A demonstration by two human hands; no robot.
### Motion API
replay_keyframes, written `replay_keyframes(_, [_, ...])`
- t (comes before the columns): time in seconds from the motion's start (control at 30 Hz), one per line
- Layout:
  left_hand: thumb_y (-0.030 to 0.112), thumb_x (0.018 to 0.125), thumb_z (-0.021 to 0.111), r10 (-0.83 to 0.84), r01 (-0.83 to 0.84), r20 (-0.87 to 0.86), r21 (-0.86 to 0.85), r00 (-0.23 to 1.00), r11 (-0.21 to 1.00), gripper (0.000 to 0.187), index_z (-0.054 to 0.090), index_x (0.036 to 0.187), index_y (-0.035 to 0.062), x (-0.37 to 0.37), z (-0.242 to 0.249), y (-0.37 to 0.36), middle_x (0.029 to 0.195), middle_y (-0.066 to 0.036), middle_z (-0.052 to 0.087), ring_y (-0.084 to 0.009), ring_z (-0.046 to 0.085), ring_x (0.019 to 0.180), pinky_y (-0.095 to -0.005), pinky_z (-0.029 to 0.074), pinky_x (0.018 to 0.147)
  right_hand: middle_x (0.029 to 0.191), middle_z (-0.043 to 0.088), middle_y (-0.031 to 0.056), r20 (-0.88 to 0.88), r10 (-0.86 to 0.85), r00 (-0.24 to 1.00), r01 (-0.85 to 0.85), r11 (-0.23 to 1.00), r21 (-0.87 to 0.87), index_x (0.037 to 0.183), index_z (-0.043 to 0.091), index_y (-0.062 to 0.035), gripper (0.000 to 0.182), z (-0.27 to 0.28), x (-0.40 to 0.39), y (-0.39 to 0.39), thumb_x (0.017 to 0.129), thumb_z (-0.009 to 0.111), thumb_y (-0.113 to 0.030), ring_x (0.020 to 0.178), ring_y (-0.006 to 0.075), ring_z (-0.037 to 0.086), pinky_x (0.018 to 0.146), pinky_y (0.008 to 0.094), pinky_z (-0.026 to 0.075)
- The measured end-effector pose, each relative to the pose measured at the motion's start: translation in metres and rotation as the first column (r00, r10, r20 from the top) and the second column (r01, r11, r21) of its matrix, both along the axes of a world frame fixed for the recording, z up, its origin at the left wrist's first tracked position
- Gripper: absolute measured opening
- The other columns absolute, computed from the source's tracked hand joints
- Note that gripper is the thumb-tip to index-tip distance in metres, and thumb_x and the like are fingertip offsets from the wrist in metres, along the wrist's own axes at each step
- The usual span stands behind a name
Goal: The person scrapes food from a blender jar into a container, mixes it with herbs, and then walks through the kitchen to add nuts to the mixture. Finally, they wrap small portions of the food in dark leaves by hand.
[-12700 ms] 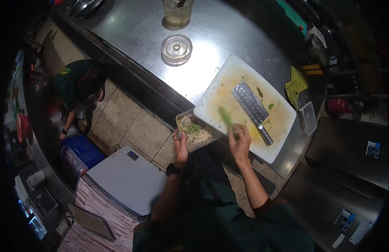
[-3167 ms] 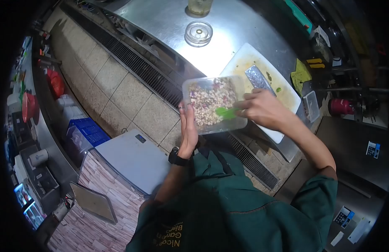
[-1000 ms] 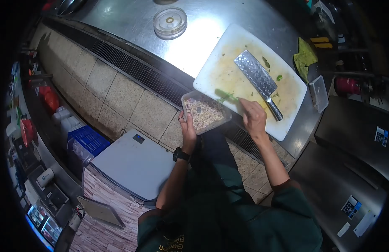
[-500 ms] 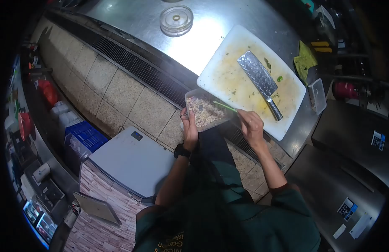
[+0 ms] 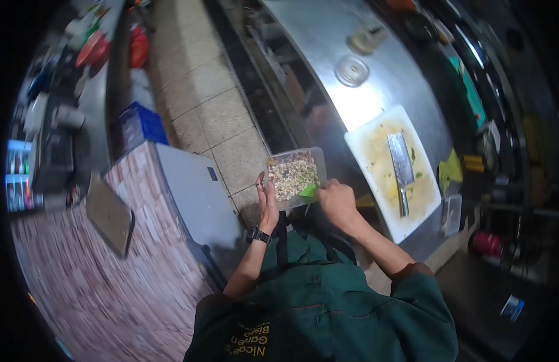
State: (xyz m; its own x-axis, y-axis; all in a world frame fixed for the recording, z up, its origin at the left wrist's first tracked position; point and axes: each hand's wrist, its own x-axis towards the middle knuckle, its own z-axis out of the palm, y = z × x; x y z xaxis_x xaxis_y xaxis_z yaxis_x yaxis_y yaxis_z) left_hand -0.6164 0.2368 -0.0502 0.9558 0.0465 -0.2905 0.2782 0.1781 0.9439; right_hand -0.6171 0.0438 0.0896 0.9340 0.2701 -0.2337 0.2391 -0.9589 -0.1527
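Observation:
My left hand [image 5: 267, 205], with a watch at the wrist, grips the left side of a clear plastic container [image 5: 321, 158]. Chopped pale food [image 5: 291, 175] with some darker and green bits lies inside it. At the container's lower right corner my right hand [image 5: 338, 204] is closed on a flat green scraper [image 5: 308, 191], whose blade shows over the food. The container is held up in front of my body, to the left of the white cutting board [image 5: 376, 160]. On that board rests a cleaver [image 5: 401, 161] among green scraps and yellowish stains.
A round clear lid [image 5: 352, 71] and a jar [image 5: 366, 40] stand on the steel counter [image 5: 315, 30]. Beside the board are a yellow-green cloth [image 5: 451, 170] and a small clear container [image 5: 452, 214]. A grey-topped chest [image 5: 198, 187] stands at left, near a blue crate [image 5: 143, 123].
My view has turned, so the counter and board appear farther right. My right hand has come closer to the container, and the scraper now shows its broad face inside it.

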Motion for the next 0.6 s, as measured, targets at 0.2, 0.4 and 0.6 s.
replay_keyframes(0.2, [0.049, 0.104, 0.038, 0.437, -0.446, 0.108, 0.073, 0.893, 0.892, 0.068, 0.019, 0.150, 0.0027, -0.070, 0.054, 0.007, 0.143, -0.023, 0.037, -0.0281, 0.038, 0.135, -0.0407, 0.026, 0.115, 0.090, 0.068, 0.0098, 0.354, 0.400, 0.845, -0.438, 0.899, 0.029, 0.090, 0.073, -0.0080, 0.018, 0.058, 0.000, -0.002, 0.076, 0.062, -0.009, 0.090, 0.0251, 0.064, 0.070, 0.0379, 0.051])
replay_keyframes(0.4, [0.047, 0.106, 0.035, 0.635, -0.643, 0.118, 0.037, 0.763, 0.765, 0.069, 0.020, 0.152, -0.0011, -0.193, 0.108, -0.025, 0.150, -0.020, 0.033, -0.0270, 0.033, 0.140, -0.0396, 0.023, 0.117, 0.088, 0.064, 0.0029, 0.520, 0.677, 0.520, -0.780, 0.625, -0.034, 0.085, 0.069, -0.0096, 0.013, 0.065, -0.039, 0.016, 0.076, 0.062, -0.014, 0.090, 0.0206, 0.061, 0.070, 0.0352, 0.048])
replay_keyframes(0.6, [0.049, 0.105, 0.038, 0.798, -0.807, 0.125, 0.038, 0.589, 0.590, 0.067, 0.024, 0.150, 0.0014, -0.347, 0.123, -0.030, 0.149, -0.017, 0.033, -0.0263, 0.032, 0.140, -0.0390, 0.025, 0.115, 0.105, 0.068, 0.0038, 0.505, 0.863, 0.025, -1.000, 0.030, -0.002, 0.101, 0.073, -0.0097, 0.027, 0.097, -0.150, 0.048, 0.077, 0.062, -0.015, 0.097, 0.0178, 0.061, 0.077, 0.0325, 0.051])
